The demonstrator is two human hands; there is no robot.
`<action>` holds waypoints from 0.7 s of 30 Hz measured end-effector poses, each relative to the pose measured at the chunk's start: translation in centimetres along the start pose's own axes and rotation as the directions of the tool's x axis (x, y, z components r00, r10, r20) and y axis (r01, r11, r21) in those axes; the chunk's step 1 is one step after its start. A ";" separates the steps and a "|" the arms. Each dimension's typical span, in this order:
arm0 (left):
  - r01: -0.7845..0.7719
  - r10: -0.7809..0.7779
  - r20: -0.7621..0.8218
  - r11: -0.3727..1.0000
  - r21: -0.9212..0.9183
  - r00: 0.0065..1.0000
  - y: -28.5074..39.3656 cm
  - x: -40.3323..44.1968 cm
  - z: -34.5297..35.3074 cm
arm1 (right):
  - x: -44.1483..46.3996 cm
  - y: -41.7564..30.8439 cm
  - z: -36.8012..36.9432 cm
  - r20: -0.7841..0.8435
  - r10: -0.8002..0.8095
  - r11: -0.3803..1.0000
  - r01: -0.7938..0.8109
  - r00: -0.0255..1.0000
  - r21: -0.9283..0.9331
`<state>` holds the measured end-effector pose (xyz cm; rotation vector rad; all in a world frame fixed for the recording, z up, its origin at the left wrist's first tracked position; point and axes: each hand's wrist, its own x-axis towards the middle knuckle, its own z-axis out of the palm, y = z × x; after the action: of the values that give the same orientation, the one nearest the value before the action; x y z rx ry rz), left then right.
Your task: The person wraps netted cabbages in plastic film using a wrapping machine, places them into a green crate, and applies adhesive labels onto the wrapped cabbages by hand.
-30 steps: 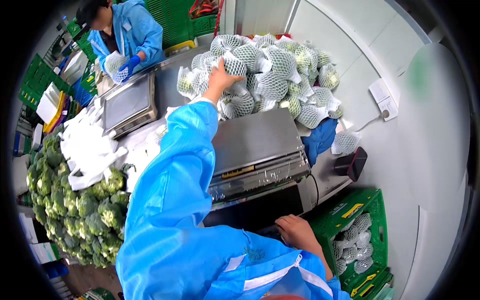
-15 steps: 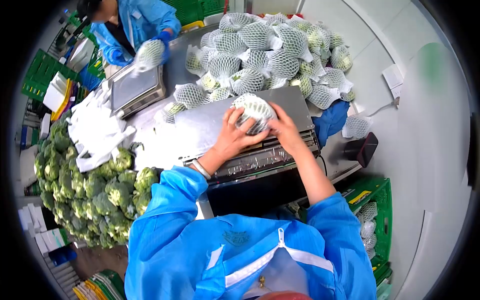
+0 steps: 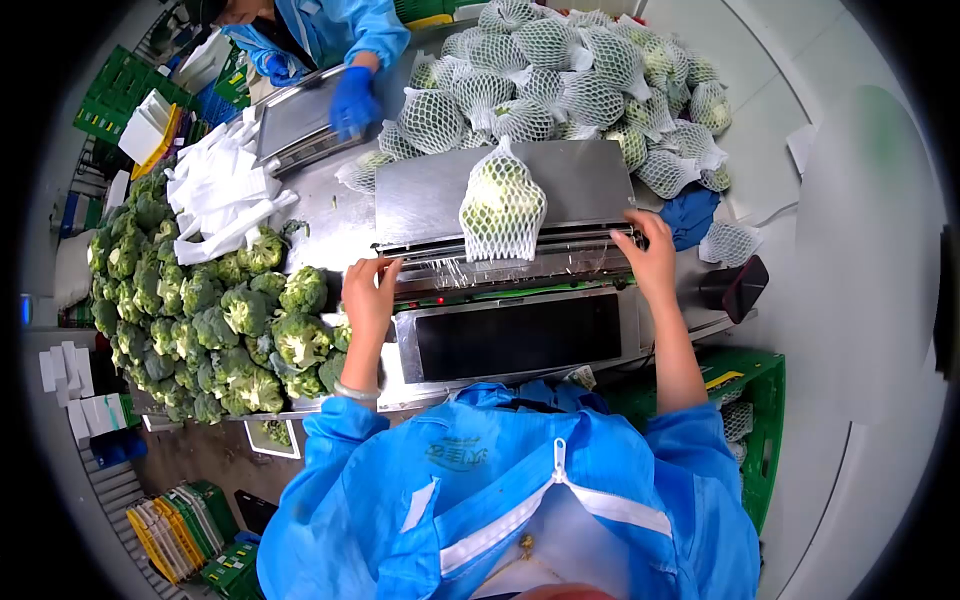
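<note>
A pale green vegetable head in a white foam net [image 3: 503, 205] rests on the metal plate [image 3: 410, 195] of a wrapping machine, its gathered net end pointing away from me. Neither hand touches it. At the left end of the machine's dark bar [image 3: 570, 237], my left hand [image 3: 370, 295] has thumb and fingers closed together. My right hand [image 3: 652, 255] is at the bar's right end, thumb and fingers bent around its edge. What the fingertips pinch, perhaps the bar or clear film, cannot be made out. Shiny glints show on the machine front below the net.
Netted heads [image 3: 540, 85] are piled behind the plate. Broccoli [image 3: 220, 330] heaps up at left beside white nets [image 3: 220, 185]. Across the table a person in blue gloves [image 3: 353, 103] stands by a scale [image 3: 300, 115]. A black panel [image 3: 520, 337] and green crate [image 3: 765, 440] are near me.
Both hands have left the netted head, which now stands on the plate, and moved apart to the bar's two ends. The co-worker's gloved hand no longer holds a netted head.
</note>
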<state>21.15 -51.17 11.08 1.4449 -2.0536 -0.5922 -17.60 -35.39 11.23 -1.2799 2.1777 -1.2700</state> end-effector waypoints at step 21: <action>0.128 0.089 0.142 0.141 -0.982 0.986 3.7 11.8 3.8 | 8.3 -7.2 6.7 0.026 -0.141 0.875 0.113 0.990 0.470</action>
<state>12.91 -60.95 12.76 0.5195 -1.0800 -1.7332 -14.00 -47.23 14.73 -1.2456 1.6191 -1.6576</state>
